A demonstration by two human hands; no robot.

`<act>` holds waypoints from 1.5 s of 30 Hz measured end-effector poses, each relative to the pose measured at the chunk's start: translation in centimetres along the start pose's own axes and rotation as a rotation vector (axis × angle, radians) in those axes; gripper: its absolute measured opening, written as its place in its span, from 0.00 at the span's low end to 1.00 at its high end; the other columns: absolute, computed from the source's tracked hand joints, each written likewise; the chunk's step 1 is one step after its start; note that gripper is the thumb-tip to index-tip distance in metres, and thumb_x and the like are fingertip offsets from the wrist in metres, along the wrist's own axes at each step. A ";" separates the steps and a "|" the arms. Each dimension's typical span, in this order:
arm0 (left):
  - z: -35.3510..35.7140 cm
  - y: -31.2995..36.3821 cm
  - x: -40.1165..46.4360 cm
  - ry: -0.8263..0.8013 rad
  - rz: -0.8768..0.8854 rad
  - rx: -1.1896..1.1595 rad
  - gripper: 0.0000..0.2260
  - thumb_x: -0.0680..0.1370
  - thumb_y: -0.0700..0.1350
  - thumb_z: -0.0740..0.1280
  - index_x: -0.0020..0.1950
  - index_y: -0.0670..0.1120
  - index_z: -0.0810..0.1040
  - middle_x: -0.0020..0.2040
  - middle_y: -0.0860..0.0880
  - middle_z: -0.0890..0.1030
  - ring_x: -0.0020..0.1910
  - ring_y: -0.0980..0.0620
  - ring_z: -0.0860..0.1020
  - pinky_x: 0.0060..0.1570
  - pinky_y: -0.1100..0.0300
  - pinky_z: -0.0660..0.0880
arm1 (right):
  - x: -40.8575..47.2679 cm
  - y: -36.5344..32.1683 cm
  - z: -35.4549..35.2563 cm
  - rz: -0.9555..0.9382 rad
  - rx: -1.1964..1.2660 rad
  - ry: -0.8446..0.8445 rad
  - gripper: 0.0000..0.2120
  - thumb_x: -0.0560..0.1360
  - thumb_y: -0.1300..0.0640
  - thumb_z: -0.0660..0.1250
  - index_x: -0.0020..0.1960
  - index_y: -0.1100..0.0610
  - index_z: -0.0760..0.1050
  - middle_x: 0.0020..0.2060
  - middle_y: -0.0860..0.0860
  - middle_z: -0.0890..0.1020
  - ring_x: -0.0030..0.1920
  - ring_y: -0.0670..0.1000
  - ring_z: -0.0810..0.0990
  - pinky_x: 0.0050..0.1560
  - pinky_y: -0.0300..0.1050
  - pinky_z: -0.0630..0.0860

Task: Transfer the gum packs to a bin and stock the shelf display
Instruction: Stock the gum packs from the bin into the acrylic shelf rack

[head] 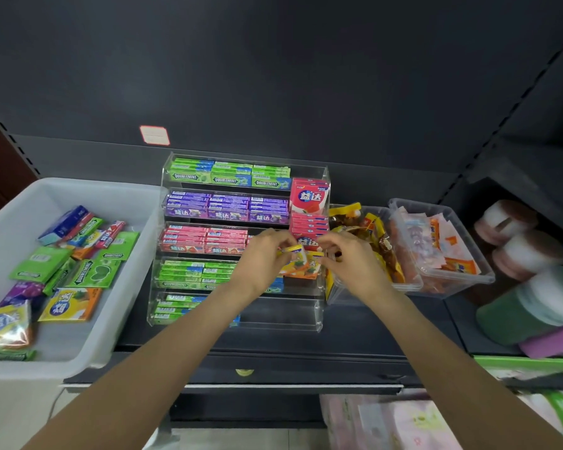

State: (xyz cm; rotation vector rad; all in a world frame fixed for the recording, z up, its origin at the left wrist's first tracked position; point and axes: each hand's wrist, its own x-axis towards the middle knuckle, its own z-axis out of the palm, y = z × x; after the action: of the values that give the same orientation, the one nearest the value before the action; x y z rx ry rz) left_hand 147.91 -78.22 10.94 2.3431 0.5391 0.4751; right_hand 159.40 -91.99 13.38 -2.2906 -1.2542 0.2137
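Note:
A clear acrylic tiered display [319,315] stands on the dark shelf, filled with rows of green, purple and pink gum packs [228,209]. At its right column, my left hand [264,254] and my right hand [345,258] both pinch the yellow-orange gum packs [298,263] standing there. Red gum packs [309,198] fill the column above. A white bin [124,306] on the left holds several loose gum packs [69,267] in green, purple, blue and orange.
Two clear tubs [478,277] of snack packets stand right of the display. Green and white jars [527,303] sit on the far right. The shelf's dark front edge [273,368] runs below my forearms. A red price tag [154,135] is stuck on the back panel.

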 end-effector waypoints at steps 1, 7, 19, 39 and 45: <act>0.4 0.1 0.0 -0.004 0.004 0.021 0.08 0.75 0.40 0.69 0.54 0.44 0.79 0.49 0.46 0.77 0.46 0.52 0.75 0.46 0.65 0.70 | 0.0 0.1 0.1 -0.005 -0.043 -0.019 0.18 0.74 0.59 0.69 0.64 0.55 0.74 0.58 0.52 0.77 0.57 0.48 0.76 0.57 0.44 0.76; 2.0 0.9 0.0 0.051 0.016 -0.006 0.10 0.74 0.39 0.70 0.55 0.43 0.80 0.50 0.46 0.77 0.47 0.52 0.75 0.48 0.68 0.67 | 0.2 0.4 1.2 -0.011 -0.139 -0.108 0.21 0.75 0.56 0.68 0.67 0.52 0.71 0.62 0.51 0.76 0.61 0.50 0.75 0.59 0.48 0.76; 1.8 -0.4 -0.7 0.077 -0.134 -0.129 0.11 0.74 0.38 0.70 0.56 0.44 0.77 0.50 0.49 0.77 0.47 0.55 0.77 0.50 0.65 0.75 | 0.3 0.5 1.8 -0.022 -0.416 -0.046 0.17 0.77 0.52 0.64 0.65 0.54 0.72 0.62 0.51 0.72 0.64 0.50 0.70 0.62 0.46 0.71; 1.4 0.1 -0.8 0.028 -0.246 -0.147 0.08 0.76 0.40 0.68 0.54 0.44 0.77 0.47 0.48 0.82 0.48 0.50 0.80 0.52 0.55 0.78 | -0.1 -0.7 3.3 -0.062 -0.394 0.018 0.18 0.77 0.56 0.65 0.66 0.55 0.70 0.63 0.52 0.71 0.64 0.51 0.68 0.59 0.45 0.71; -4.6 -2.2 -3.6 0.102 -0.135 0.058 0.08 0.77 0.44 0.65 0.55 0.46 0.77 0.49 0.49 0.82 0.45 0.52 0.80 0.47 0.54 0.77 | 0.5 -6.1 4.7 -0.116 -0.058 0.054 0.13 0.76 0.57 0.66 0.60 0.57 0.76 0.54 0.52 0.76 0.57 0.50 0.73 0.55 0.42 0.70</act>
State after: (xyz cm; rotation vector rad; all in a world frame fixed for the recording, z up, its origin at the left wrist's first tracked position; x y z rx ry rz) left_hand 142.18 -76.04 12.00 2.3277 0.7634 0.5236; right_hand 153.42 -87.16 12.56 -2.2473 -1.3772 0.0747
